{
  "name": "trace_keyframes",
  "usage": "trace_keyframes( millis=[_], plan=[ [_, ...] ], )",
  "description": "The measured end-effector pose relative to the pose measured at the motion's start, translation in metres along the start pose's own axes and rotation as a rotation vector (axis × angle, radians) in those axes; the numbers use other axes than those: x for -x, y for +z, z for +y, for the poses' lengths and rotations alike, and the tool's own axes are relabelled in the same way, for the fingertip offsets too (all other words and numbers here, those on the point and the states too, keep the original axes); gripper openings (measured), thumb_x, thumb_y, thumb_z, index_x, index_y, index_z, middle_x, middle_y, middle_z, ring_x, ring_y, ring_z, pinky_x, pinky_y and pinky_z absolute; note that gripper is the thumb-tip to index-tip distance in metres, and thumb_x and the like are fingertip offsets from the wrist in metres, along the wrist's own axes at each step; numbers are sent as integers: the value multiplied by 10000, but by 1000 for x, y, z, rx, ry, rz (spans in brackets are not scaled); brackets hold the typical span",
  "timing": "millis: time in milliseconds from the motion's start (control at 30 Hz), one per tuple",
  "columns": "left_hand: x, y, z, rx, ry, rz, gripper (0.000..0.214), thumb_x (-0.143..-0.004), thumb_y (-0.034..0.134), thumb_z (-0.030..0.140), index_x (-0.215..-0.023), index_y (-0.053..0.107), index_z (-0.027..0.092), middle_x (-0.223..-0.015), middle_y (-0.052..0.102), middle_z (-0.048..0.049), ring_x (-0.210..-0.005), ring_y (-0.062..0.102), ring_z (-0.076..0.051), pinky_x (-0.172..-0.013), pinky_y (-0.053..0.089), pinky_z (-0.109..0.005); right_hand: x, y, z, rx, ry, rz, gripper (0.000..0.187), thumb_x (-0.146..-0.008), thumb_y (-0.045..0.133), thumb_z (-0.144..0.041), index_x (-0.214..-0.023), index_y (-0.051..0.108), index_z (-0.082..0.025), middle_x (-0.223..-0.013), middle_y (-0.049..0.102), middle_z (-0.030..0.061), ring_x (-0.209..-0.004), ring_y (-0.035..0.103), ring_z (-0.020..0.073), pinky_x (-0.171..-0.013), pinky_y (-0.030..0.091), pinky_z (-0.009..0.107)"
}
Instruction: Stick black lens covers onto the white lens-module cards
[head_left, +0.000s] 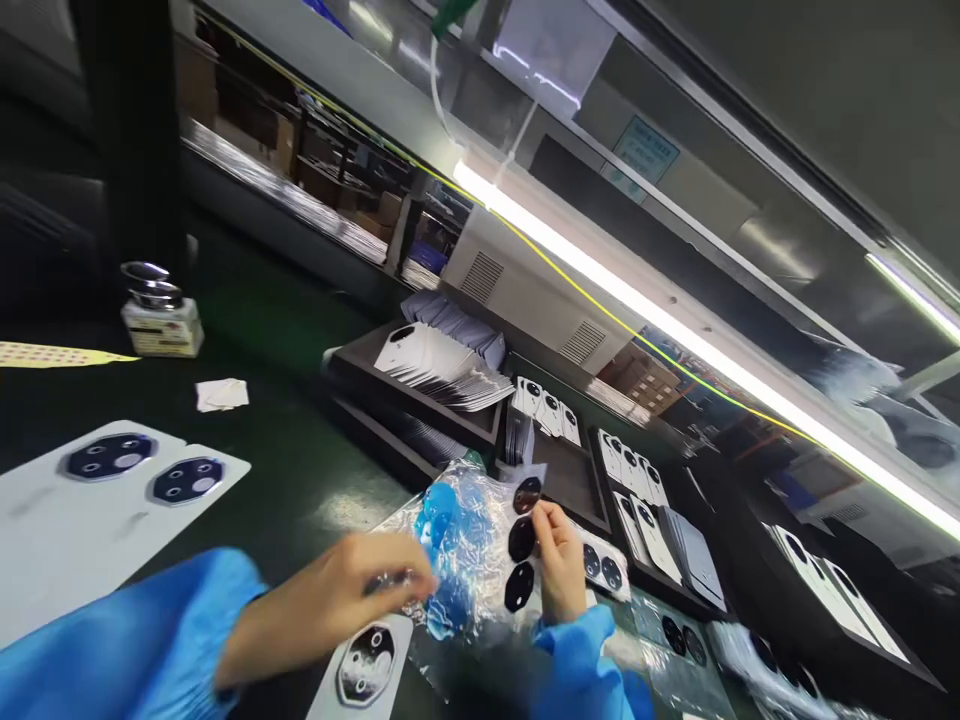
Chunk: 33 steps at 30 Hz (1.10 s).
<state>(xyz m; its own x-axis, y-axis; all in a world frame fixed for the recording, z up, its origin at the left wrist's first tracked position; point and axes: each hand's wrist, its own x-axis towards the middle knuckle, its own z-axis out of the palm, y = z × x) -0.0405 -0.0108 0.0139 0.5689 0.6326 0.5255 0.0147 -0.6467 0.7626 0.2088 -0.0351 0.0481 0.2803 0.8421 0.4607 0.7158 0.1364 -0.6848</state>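
Note:
A clear strip carrying black round camera lens covers [520, 540] is pinched at its right edge by my right hand [561, 562]. To the left of it, my left hand [349, 590] is blurred by motion, thumb and fingers closed together around something small and dark that I cannot make out. Crumpled clear plastic film [484, 500] with blue round tabs [439, 505] lies between the two hands. Just under my left hand is a white phone back panel [330, 690] with a shiny black camera plate [366, 665].
Large white panels [45, 540] with dark camera plates lie at left, near a small bottle [163, 328] and a paper scrap [222, 394]. Black trays [420, 430] of stacked phone back panels [442, 365] stand behind. More lens covers [684, 640] in clear film lie at right.

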Motion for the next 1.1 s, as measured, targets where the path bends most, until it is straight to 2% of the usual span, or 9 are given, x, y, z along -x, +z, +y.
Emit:
trace_keyframes(
  millis=[33, 100, 200, 333, 433, 567, 767, 967, 1100],
  plan=[
    [-21, -7, 3, 107, -128, 43, 208, -886, 529, 339, -786, 689, 250, -739, 714, 42, -700, 671, -122, -639, 529, -178, 5, 13, -6, -38, -5, -37, 523, -876, 379, -653, -776, 610, -195, -614, 585, 9, -530, 523, 147, -473, 431, 246],
    [-54, -17, 7, 254, -247, 181, 187, -873, 524, 319, -836, 667, 204, -780, 716, 2, -746, 675, -154, -655, 539, -220, 14, 31, -15, -91, -20, -72, 512, -885, 378, -637, -754, 607, -199, -605, 572, 7, -530, 514, 144, -486, 438, 243],
    [-75, -19, 6, 126, -162, 305, 162, -861, 539, 290, -856, 673, 200, -847, 715, -20, -836, 659, -182, -754, 527, -294, 20, 42, -23, -119, -47, -83, 465, -898, 395, -595, -744, 597, -204, -597, 547, -1, -528, 506, 140, -496, 440, 237],
    [-73, -10, 2, -336, 159, 398, 127, -842, 577, 203, -903, 684, 231, -946, 708, -21, -985, 607, -209, -879, 431, -373, 24, 42, -28, -110, -86, -93, 392, -909, 426, -523, -750, 603, -211, -579, 522, -10, -505, 486, 136, -468, 412, 229],
    [-70, -4, 2, -526, 269, 427, 120, -864, 570, 177, -922, 664, 224, -942, 701, -19, -1012, 588, -217, -889, 371, -389, 26, 42, -28, -89, -108, -90, 342, -919, 429, -460, -775, 614, -211, -573, 528, -14, -484, 478, 131, -455, 399, 226],
    [-70, 3, 2, -627, 348, 448, 151, -923, 499, 157, -942, 641, 204, -917, 703, -26, -987, 593, -215, -868, 331, -393, 29, 44, -27, -50, -135, -57, 283, -923, 423, -383, -781, 602, -215, -569, 551, -20, -462, 480, 124, -438, 386, 220],
    [-69, 9, 0, -620, 332, 451, 162, -935, 485, 130, -944, 628, 205, -908, 709, -11, -957, 605, -194, -882, 317, -386, 30, 42, -28, 16, -165, 4, 264, -923, 417, -349, -782, 600, -222, -581, 591, -17, -454, 495, 115, -418, 382, 211],
    [-72, 11, -3, -468, 244, 423, 63, -894, 553, 161, -869, 578, 214, -852, 689, 14, -908, 597, -183, -858, 336, -356, 36, 45, -23, 68, -189, 26, 284, -937, 405, -362, -857, 638, -220, -651, 632, 9, -513, 555, 129, -411, 388, 209],
    [-73, 12, -4, -396, 145, 386, 94, -837, 599, 133, -838, 560, 219, -864, 668, 10, -915, 584, -195, -836, 352, -356, 41, 51, -12, 125, -274, 90, 295, -969, 378, -343, -932, 640, -212, -685, 645, 14, -518, 571, 131, -473, 421, 223]
  ],
)
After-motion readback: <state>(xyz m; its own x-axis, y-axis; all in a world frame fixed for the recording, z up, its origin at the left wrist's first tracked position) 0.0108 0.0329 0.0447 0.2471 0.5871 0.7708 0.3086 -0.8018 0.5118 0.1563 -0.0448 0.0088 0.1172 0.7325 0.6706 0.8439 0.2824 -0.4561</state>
